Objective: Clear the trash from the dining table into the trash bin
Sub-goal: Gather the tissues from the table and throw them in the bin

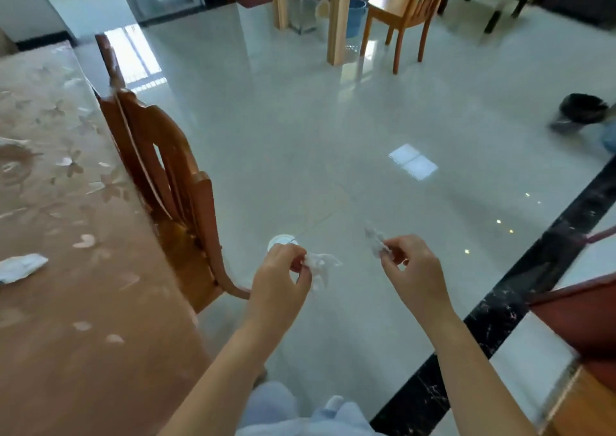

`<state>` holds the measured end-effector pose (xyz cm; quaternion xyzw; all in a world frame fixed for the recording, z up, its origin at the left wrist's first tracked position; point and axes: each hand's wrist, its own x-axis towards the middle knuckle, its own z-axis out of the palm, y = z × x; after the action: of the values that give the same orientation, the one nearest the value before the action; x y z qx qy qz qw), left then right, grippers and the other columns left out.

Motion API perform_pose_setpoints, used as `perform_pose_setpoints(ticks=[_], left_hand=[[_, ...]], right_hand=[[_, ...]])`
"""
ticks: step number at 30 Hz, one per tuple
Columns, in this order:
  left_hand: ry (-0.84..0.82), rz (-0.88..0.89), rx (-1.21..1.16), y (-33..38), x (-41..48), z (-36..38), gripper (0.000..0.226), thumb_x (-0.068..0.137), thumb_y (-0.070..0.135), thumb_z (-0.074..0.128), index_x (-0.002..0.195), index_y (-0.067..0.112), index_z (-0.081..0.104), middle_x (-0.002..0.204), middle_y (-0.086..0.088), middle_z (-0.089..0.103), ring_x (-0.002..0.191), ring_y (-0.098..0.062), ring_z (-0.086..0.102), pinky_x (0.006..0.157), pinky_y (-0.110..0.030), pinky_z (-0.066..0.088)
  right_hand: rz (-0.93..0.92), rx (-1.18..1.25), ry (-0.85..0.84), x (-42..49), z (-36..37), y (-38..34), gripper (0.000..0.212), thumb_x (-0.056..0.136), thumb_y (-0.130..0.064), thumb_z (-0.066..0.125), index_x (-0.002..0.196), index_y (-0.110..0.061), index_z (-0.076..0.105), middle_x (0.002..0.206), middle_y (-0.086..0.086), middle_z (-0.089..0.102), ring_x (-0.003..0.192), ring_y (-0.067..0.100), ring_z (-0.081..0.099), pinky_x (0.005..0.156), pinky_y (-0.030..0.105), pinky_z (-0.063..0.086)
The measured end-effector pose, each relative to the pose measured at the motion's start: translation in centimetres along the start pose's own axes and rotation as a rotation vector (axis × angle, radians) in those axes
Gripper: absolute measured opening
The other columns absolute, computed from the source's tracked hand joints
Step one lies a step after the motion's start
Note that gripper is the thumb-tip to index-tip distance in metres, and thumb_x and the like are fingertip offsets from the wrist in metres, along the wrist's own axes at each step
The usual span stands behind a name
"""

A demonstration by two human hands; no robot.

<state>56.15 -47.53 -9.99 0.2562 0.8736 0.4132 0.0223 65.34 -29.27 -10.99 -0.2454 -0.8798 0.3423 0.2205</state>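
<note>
My left hand (pixel 281 277) pinches a crumpled white tissue (pixel 321 264) over the floor, just right of the dining table (pixel 100 302). My right hand (pixel 411 269) pinches a second small white tissue scrap (pixel 375 239) at about the same height. Another crumpled tissue (pixel 21 267) lies on the table near its left edge of view. A black-lined trash bin (pixel 581 109) stands on the floor far to the right, blurred.
Two wooden chairs (pixel 166 172) are pushed against the table's right side. A third chair (pixel 400 12) and a blue bucket (pixel 356 15) stand by wooden posts at the back. A black floor stripe (pixel 500 302) and a dark red cabinet (pixel 580 315) lie to the right.
</note>
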Motion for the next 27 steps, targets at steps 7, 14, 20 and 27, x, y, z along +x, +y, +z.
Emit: perform_pose_setpoints(ticks=[7,14,20,27], left_hand=[[-0.005,-0.055,-0.035,-0.8,8.4,3.8,0.009,0.080,0.003,0.064,0.086,0.009,0.062,0.083,-0.003,0.061,0.080,0.009,0.053,0.062,-0.003,0.038],[0.048,-0.180,-0.141,-3.6,23.0,6.6,0.007,0.080,0.004,0.063,0.085,0.010,0.062,0.076,0.006,0.061,0.077,0.009,0.053,0.062,-0.004,0.036],[0.144,-0.095,0.003,-5.8,37.7,4.7,0.015,0.074,-0.005,0.065,0.081,0.007,0.062,0.072,0.004,0.058,0.064,-0.003,0.053,0.065,-0.007,0.036],[0.186,-0.177,0.116,-10.9,48.2,3.4,0.010,0.075,0.000,0.062,0.082,0.007,0.062,0.076,-0.006,0.062,0.067,-0.022,0.056,0.062,-0.028,0.047]], right_hand=[[0.001,0.005,-0.070,7.6,2.3,2.7,0.009,0.078,-0.007,0.066,0.076,-0.013,0.060,0.071,0.001,0.056,0.061,0.010,0.052,0.060,0.013,0.040],[-0.049,-0.060,-0.128,24.6,5.6,4.4,0.009,0.078,-0.006,0.067,0.076,-0.014,0.061,0.070,-0.001,0.055,0.065,0.010,0.053,0.060,0.007,0.038],[-0.184,-0.083,-0.147,40.2,10.1,0.7,0.008,0.077,-0.005,0.065,0.074,-0.011,0.060,0.071,-0.001,0.053,0.059,0.008,0.047,0.060,0.011,0.038],[-0.211,-0.060,-0.290,52.0,17.8,0.0,0.009,0.077,-0.006,0.066,0.074,-0.013,0.060,0.072,-0.004,0.052,0.059,0.006,0.047,0.057,0.011,0.038]])
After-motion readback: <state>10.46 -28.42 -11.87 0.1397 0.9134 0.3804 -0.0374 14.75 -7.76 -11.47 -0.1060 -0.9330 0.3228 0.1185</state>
